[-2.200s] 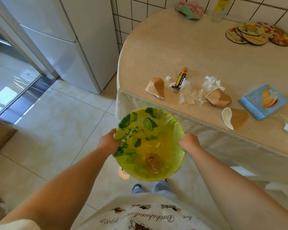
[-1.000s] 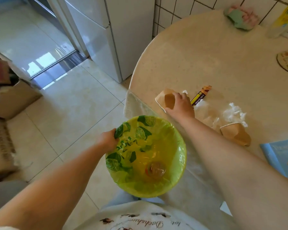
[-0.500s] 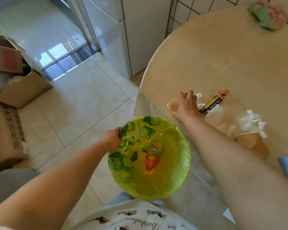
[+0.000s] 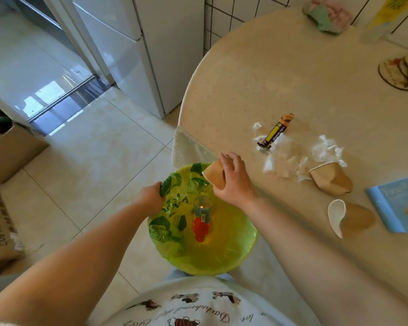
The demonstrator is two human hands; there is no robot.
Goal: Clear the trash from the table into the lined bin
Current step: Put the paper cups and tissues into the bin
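Note:
My left hand [image 4: 151,198] grips the left rim of the green lined bin [image 4: 233,255], held beside the table edge. Inside the bin lies a plastic bottle with a red label [image 4: 201,221]. My right hand [image 4: 236,182] holds a crushed brown paper cup [image 4: 214,176] over the bin's far rim. On the table [image 4: 280,74] remain a dark snack wrapper [image 4: 275,131], torn white tissue [image 4: 325,150] and two more crushed brown cups [image 4: 332,181] [image 4: 353,217].
A blue packet [image 4: 396,203] lies at the table's right edge. Round coasters [image 4: 403,71], a green and pink cloth [image 4: 325,15] and a yellow-labelled bottle [image 4: 382,17] sit at the back. A white fridge [image 4: 137,50] stands left of the table; cardboard boxes [image 4: 7,151] on the floor.
My right hand left the bin rim, reached onto the table, took the nearest crushed cup and brought it back over the bin. The bottle inside has rolled.

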